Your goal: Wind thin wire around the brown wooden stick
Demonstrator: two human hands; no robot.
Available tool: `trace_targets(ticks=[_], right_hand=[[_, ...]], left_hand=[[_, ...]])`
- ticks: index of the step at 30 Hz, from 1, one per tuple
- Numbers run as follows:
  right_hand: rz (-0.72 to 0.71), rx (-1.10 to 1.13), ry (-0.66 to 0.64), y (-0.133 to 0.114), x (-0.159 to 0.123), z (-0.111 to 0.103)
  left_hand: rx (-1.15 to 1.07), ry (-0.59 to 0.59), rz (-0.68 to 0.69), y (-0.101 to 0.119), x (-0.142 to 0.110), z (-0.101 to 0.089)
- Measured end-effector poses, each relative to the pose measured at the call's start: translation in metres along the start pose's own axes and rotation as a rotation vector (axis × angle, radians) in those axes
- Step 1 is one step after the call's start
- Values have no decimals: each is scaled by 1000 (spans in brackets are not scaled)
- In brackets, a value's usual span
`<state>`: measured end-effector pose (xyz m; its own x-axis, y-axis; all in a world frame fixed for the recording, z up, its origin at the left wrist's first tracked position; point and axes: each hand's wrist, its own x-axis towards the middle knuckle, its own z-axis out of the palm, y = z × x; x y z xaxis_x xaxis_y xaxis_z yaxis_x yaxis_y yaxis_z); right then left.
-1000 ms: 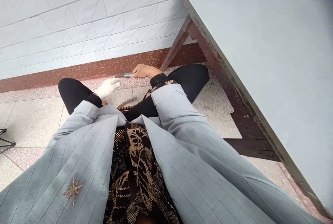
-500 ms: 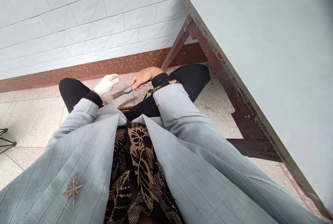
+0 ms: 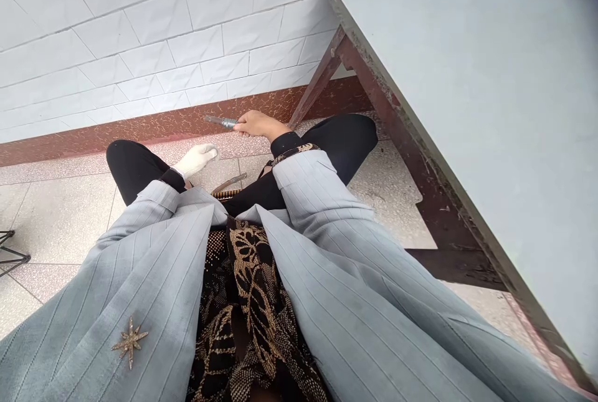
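Observation:
My right hand [image 3: 255,123] is bare and closed round the wrapped grey grip of a flat-bladed hand tool [image 3: 215,120]. The tool points left, raised in front of the brown wall base, and its exact kind does not show. Lower and to the left, my left hand [image 3: 196,160] wears a white glove. Its fingers are curled together above the floor between my knees, and whatever they may hold is hidden. Below both hands lies a thin, curved brownish piece [image 3: 228,182], beside a yellow-and-black patterned edge [image 3: 227,194] that my clothes partly cover.
A pale-topped table [image 3: 467,78] with a worn brown frame stands close on my right. Ahead is a white tiled wall [image 3: 154,34] with a brown base strip. Black thin metal legs [image 3: 13,255] show at the left edge on the tiled floor [image 3: 65,215].
My right hand has lifted the flat-bladed tool up and away from the gloved hand, towards the wall. The left hand has shifted slightly right and down.

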<state>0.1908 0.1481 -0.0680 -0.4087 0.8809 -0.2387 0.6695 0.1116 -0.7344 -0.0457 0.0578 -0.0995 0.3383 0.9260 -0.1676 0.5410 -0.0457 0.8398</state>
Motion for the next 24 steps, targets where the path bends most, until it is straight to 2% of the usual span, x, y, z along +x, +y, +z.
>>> trace_targets(ticks=[5,8,11,13,17,24], right_hand=[[30,-313,-93,-8,-4,2],[55,-387,-260,-6,-4,2],[92,-363,-529,-2,-2,5],[98,-334,-646,0,-1,6],[58,-268,-745,-3,-4,7],[-132,-69,-936,-7,-9,2]], left_hand=[[245,-13,55,13,-1,-1],[353,-17,105,23,-1,-5],[408,-34,150,29,0,-9],[416,-33,168,30,1,-11],[382,16,158,32,1,-13],[227,77,145,35,1,-19]])
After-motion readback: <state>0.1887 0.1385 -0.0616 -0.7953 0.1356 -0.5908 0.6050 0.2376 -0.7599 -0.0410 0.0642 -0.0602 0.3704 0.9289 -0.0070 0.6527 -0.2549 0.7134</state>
